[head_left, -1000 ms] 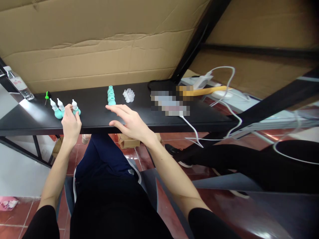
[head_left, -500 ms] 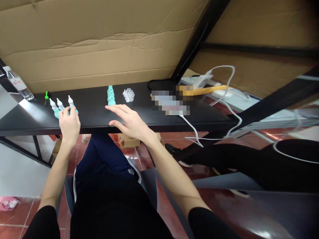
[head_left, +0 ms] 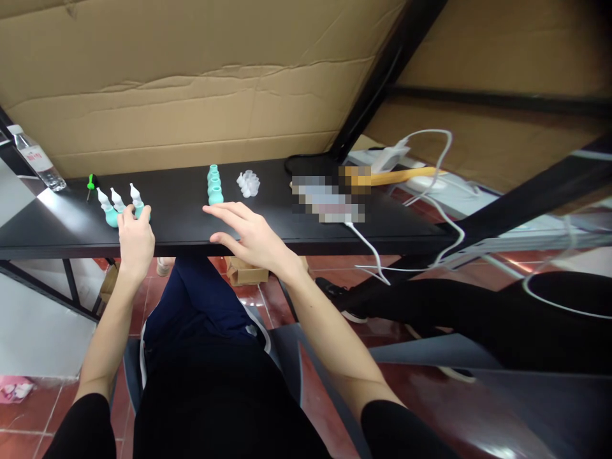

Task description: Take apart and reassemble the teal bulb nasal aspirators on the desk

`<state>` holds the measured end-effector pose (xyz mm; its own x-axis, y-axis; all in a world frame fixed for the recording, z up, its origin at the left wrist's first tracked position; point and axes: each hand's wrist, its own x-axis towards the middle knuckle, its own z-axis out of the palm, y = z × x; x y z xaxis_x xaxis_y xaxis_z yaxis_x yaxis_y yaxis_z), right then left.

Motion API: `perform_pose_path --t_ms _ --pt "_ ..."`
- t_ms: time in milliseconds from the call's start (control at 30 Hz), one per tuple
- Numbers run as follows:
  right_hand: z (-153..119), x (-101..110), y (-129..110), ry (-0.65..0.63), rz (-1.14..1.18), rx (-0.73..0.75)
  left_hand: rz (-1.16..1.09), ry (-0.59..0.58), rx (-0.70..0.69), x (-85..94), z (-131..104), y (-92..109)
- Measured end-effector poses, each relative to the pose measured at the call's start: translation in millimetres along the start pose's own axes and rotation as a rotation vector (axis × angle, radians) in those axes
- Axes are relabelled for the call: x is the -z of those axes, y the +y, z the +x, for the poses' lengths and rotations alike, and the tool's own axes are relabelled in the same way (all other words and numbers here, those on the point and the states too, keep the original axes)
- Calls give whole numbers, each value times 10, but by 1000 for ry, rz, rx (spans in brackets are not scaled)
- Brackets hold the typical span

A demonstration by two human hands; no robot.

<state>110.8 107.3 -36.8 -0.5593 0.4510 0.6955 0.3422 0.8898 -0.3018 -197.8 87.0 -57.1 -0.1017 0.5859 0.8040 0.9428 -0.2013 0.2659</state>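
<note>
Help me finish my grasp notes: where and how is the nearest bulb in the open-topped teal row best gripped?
Probably pinch the round body of the nearest bulb at its left and right, coming from the table's front edge. It stands mouth up, and the next bulb is close behind, leaving those flanks freer.

Red print on bottle label; not legible.

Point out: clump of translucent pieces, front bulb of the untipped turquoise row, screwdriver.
Clump of translucent pieces (head_left: 249,185): head view, middle of the clump.
Front bulb (head_left: 216,198): head view, body below the rim.
Screwdriver (head_left: 90,185): head view, green part of the handle.
</note>
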Motion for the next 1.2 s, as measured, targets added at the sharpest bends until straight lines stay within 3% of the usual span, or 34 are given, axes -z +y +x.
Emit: perform_pose_path --t_ms 100,600,867,1000,1200 --pt "-1 0 -6 -4 -7 -4 -8 -33 17 13 -7 5" --pt "0 -16 0 -3 -10 -7 8 14 -2 35 -41 34" --pt "4 -28 -5 0 -3 11 -75 90 -137 -13 -51 -79" --pt "4 -26 3 -14 -5 -3 -21 50 -106 -16 -48 -83" --pt "-1 -39 11 -19 -11 -11 -47 82 -104 -2 -43 -63"
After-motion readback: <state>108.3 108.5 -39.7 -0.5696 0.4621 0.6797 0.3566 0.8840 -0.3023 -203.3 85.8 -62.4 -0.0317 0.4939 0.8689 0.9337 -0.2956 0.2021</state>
